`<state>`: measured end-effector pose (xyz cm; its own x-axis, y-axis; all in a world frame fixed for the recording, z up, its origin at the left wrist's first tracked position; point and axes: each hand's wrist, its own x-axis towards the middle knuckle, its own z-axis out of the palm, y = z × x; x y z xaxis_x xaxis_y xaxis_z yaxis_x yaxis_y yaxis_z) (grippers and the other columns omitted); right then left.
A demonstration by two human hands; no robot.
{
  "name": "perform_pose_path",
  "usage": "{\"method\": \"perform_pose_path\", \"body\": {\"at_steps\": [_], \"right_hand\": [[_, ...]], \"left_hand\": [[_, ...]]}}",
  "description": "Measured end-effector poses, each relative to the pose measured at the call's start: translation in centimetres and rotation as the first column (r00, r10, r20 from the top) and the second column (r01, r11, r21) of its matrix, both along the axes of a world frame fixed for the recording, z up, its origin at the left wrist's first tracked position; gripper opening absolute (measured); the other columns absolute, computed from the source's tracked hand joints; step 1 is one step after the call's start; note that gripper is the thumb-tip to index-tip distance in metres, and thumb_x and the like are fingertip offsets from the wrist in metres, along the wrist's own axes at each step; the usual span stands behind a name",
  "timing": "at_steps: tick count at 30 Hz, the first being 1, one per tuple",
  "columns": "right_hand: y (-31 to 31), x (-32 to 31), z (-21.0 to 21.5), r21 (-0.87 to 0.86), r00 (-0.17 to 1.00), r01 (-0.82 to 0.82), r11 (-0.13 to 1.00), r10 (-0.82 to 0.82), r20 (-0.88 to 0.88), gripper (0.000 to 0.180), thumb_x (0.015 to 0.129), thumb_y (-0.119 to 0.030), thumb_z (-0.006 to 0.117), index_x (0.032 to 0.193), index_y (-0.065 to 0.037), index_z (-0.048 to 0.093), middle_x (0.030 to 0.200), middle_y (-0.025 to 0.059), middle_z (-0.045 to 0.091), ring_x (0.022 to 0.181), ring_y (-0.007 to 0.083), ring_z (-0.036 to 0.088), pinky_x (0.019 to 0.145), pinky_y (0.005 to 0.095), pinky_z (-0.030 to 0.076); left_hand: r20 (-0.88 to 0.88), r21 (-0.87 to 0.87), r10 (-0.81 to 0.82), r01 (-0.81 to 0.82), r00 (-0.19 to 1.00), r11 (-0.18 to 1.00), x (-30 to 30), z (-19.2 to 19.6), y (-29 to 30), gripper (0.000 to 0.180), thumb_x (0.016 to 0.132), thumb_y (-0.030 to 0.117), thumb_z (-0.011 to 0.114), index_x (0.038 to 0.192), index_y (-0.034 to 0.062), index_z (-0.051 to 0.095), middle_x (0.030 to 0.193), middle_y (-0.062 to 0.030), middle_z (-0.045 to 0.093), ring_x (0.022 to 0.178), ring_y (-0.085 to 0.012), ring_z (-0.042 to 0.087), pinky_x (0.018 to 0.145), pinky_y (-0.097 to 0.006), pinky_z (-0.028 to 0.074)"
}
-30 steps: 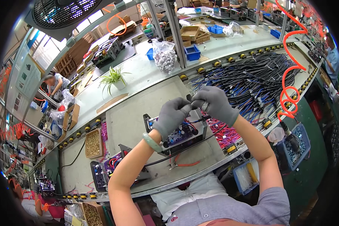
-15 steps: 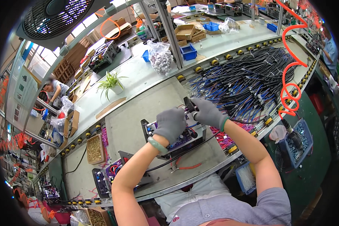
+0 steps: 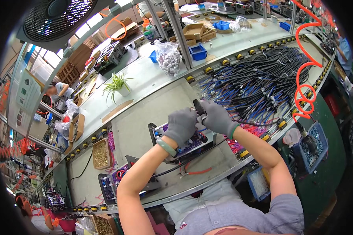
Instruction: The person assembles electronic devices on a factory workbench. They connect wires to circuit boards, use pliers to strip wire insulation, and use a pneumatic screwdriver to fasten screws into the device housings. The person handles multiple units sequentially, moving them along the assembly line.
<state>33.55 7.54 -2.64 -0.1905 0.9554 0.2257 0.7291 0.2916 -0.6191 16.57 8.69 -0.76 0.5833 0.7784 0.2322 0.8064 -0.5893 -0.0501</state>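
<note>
An electronic unit [image 3: 198, 145] with a purple circuit board and upright black end panels lies on the bench in front of me. Both hands wear grey gloves and meet at its far right end. My left hand [image 3: 181, 127] reaches over the board with its fingers closed beside the black end panel [image 3: 199, 107]; its fingertips are hidden. My right hand [image 3: 219, 118] is closed just outside that panel, on a black cable [image 3: 259, 125] that trails off to the right. A second purple-boarded unit [image 3: 108, 185] sits to the left, partly behind my left forearm.
Red-handled pliers [image 3: 198, 172] lie near the front edge. Black cables with blue wires [image 3: 259, 82] are heaped at the right. A box of small brass-coloured parts [image 3: 102, 153] stands left. An orange coiled hose [image 3: 302, 82] hangs right, above a power driver [image 3: 308, 141] in a blue bin.
The view has shifted slightly. Both hands stay at the same end of the unit, with only small movement of the fingers.
</note>
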Motion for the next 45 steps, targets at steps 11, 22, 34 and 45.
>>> {"method": "perform_pose_path", "body": {"at_steps": [11, 22, 34, 45], "right_hand": [[0.2, -0.3, -0.2, 0.043, 0.999, 0.022, 0.999, -0.02, -0.039, 0.026, 0.078, -0.011, 0.058, 0.103, -0.004, 0.057, 0.094, 0.0207, 0.061, 0.09, 0.0414, 0.06, 0.079, 0.0474, 0.05], [0.8, 0.7, -0.9, 0.04, 0.982, -0.035, 0.999, 0.041, -0.182, 0.036, 0.076, -0.014, 0.059, 0.111, -0.006, 0.065, 0.097, 0.0221, 0.066, 0.094, 0.0389, 0.063, 0.083, 0.0438, 0.05], [-1.1, -0.3, -0.5, 0.536, 0.993, 0.081, 0.84, -0.02, -0.119, 0.036, 0.081, -0.01, 0.065, 0.117, -0.007, 0.06, 0.108, 0.0153, 0.064, 0.093, 0.0331, 0.064, 0.077, 0.0416, 0.052], [-4.8, -5.5, -3.8, 0.539, 0.86, -0.471, 0.698, 0.228, 0.456, 0.056, 0.068, -0.015, 0.075, 0.122, -0.016, 0.06, 0.135, 0.0094, 0.053, 0.124, 0.0332, 0.05, 0.1, 0.0493, 0.037]], "left_hand": [[-0.04, 0.145, -0.155, 0.159, 0.987, 0.977, 0.3, -0.5, 1.0, 0.01, 0.073, 0.014, 0.065, 0.08, 0.008, 0.063, 0.08, -0.0102, 0.063, 0.071, -0.0272, 0.065, 0.059, -0.041, 0.052], [-0.084, -0.267, 0.15, -0.167, 0.985, 0.949, -0.1, 2.7, -0.4, 0.02, 0.089, 0.022, 0.056, 0.1, 0.009, 0.065, 0.097, -0.0133, 0.067, 0.087, -0.0348, 0.066, 0.08, -0.045, 0.053], [0.171, -0.345, 0.834, -0.761, 0.525, 0.549, -40.4, 5.4, -22.4, 0.036, 0.085, 0.015, 0.065, 0.12, 0.0069, 0.06, 0.114, -0.0163, 0.067, 0.1, -0.0273, 0.067, 0.088, -0.035, 0.052], [0.664, -0.342, 0.567, -0.476, 0.488, 0.81, -36.5, -11.6, -26.9, 0.044, 0.086, 0.029, 0.07, 0.12, 0.0028, 0.06, 0.115, -0.0162, 0.065, 0.099, -0.0285, 0.064, 0.088, -0.04, 0.05]]}}
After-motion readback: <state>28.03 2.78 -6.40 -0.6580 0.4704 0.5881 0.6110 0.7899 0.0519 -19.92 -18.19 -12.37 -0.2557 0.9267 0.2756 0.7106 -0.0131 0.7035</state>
